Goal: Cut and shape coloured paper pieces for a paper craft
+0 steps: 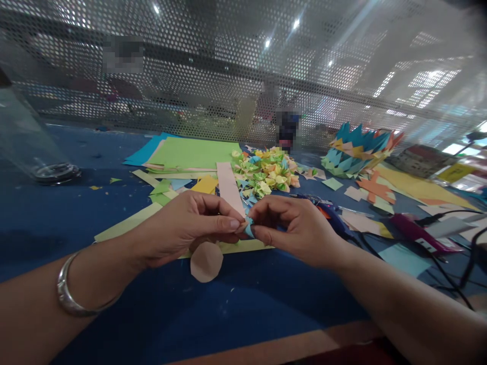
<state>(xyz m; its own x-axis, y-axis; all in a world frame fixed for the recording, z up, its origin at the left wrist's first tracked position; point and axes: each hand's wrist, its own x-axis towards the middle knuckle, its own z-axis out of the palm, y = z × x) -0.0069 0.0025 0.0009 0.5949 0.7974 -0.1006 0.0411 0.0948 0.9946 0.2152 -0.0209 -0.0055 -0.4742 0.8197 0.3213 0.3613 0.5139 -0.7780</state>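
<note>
Between my fingertips is a small folded piece of blue paper (249, 228). My left hand (198, 223) is closed in a pinch at its left side, thumb on top. From the right, my right hand (292, 225) pinches toward the same piece with thumb and forefinger. Just below my left hand lies a round tan paper disc (206, 262). A pale pink paper strip (229, 185) reaches from the pile down behind my fingers. Beyond them sits a heap of small folded paper flowers (272, 172), mostly yellow and green.
Green paper sheets (190, 153) lie stacked at the back. A clear glass jar (34, 137) stands far left. On the right are a zigzag paper crown (357, 149), a blue tool (331, 218) partly hidden by my hand, a magenta device (424, 233) and black cables (452, 289).
</note>
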